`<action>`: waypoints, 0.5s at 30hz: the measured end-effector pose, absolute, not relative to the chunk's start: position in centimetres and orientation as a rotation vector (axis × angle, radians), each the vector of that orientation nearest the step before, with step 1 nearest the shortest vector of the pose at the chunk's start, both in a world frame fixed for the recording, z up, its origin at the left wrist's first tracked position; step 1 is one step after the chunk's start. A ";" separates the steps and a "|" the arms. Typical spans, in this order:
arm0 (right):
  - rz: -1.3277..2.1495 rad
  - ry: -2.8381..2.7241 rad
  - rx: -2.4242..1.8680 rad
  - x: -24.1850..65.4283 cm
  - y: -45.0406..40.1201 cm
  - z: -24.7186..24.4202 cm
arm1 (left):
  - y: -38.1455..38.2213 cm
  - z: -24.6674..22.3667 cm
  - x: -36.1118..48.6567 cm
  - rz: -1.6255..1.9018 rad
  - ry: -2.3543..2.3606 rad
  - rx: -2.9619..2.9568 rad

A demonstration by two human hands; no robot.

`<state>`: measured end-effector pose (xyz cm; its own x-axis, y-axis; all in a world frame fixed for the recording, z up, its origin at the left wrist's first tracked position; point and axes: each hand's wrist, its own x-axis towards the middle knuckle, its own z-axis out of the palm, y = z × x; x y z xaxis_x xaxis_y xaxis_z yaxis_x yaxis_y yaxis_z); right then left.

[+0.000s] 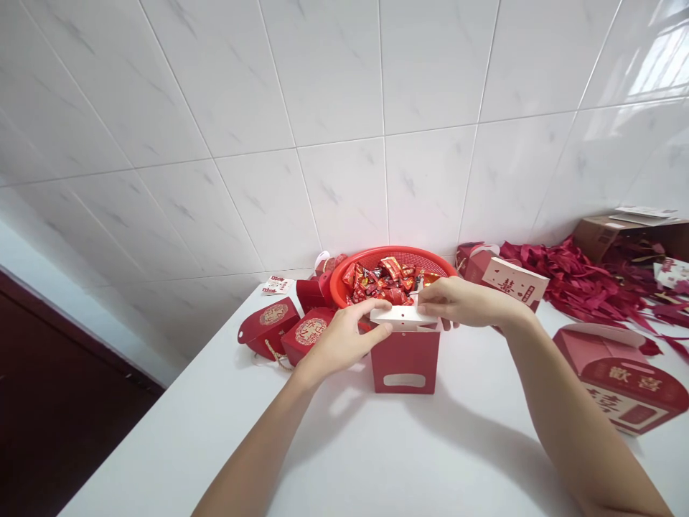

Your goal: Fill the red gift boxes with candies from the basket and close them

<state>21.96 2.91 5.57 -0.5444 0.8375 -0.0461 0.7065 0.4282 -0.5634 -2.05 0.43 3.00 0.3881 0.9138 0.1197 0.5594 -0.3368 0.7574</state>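
Note:
A red paper gift box (405, 353) stands upright on the table in front of me, with a pale oval on its near side. Its white top flap (402, 316), with small holes in it, is folded over at the rim. My left hand (349, 336) grips the left end of the flap between thumb and fingers. On the other end, my right hand (467, 300) is closed in a pinch at the flap's right corner; some of its fingertips are hidden. Right behind the box is a red plastic basket (377, 253) holding red-wrapped candies (392, 276).
Two red boxes with gold emblems (274, 323) (309, 334) lie at the left. At the right are a red and cream box (517, 278), a larger handled box (629, 380), a heap of dark red ribbons (575, 276) and a cardboard carton (595, 237). A tiled wall (344, 194) backs the table (430, 459).

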 end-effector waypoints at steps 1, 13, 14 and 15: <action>0.807 -2.475 -1.348 22.1 3.0 5.6 | 0.5 3.0 -2.1 0.704 1.249 2.017; 0.740 -1.906 -1.151 22.2 7.9 2.8 | 2.1 3.6 -3.1 0.621 1.047 1.920; 0.728 -1.859 -1.151 21.9 8.6 2.2 | 2.5 3.7 -3.2 0.655 1.033 1.934; 0.718 -1.820 -1.156 21.7 9.3 1.6 | 3.1 3.9 -3.2 0.691 1.040 1.959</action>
<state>21.69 9.32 1.60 -0.2198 0.9117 0.3471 0.4292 0.4099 -0.8048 -3.20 3.11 3.86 0.5138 0.8525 0.0958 0.4182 -0.3465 0.8397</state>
